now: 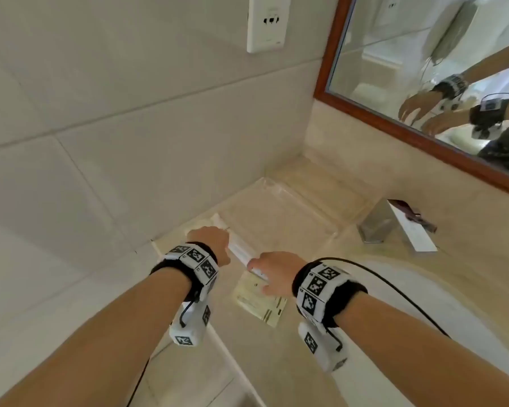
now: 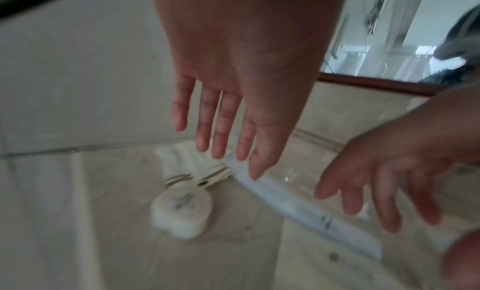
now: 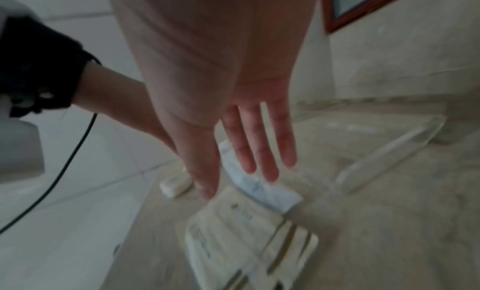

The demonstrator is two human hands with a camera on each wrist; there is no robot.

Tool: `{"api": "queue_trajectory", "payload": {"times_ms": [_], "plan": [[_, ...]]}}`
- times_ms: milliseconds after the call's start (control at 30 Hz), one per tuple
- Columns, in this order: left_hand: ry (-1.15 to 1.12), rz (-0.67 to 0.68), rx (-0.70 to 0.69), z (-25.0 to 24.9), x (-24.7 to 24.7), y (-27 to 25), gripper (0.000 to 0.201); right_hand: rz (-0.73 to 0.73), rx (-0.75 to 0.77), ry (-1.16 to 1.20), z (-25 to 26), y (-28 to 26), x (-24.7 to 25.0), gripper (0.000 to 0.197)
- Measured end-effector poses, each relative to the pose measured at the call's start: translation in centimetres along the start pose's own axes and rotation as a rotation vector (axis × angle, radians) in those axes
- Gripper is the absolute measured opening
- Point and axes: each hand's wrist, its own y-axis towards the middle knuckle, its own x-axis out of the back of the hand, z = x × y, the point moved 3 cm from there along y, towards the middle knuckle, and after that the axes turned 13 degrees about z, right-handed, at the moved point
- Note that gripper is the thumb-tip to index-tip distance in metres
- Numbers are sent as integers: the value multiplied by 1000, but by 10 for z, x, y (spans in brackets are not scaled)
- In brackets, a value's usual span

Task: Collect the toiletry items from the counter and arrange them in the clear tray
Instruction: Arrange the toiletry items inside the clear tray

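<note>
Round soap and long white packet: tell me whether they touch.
Apart. The left wrist view shows bare counter between the round soap and the long white packet.

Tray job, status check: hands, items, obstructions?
Left hand, right hand open over long white packet. Clear tray empty. Nothing blocking.

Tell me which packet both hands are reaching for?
The long white packet, lying slantwise between the left hand and right hand; the flat cream sachet lies nearer you.
</note>
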Motion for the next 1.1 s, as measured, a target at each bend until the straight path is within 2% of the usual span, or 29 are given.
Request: {"api": "queue_trajectory", "payload": {"times_ms": [133, 233, 433, 800, 967, 1100], "plan": [[10, 134, 49, 15, -31, 3, 60, 58, 7, -38, 11, 14, -21, 58], [-1, 185, 52, 19, -44, 6, 63, 45, -14, -47, 14, 24, -28, 62], [-15, 135, 22, 20, -51, 8, 49, 25, -68, -68, 24, 34, -40, 67], [4, 163, -19, 16, -48, 8, 49, 25, -93, -83, 28, 39, -42, 71], [-23, 108, -25, 18, -42, 6, 49, 21, -89, -102, 28, 38, -42, 69], [-39, 51, -29, 19, -25, 5, 50, -45, -104, -99, 19, 30, -23, 66]]}}
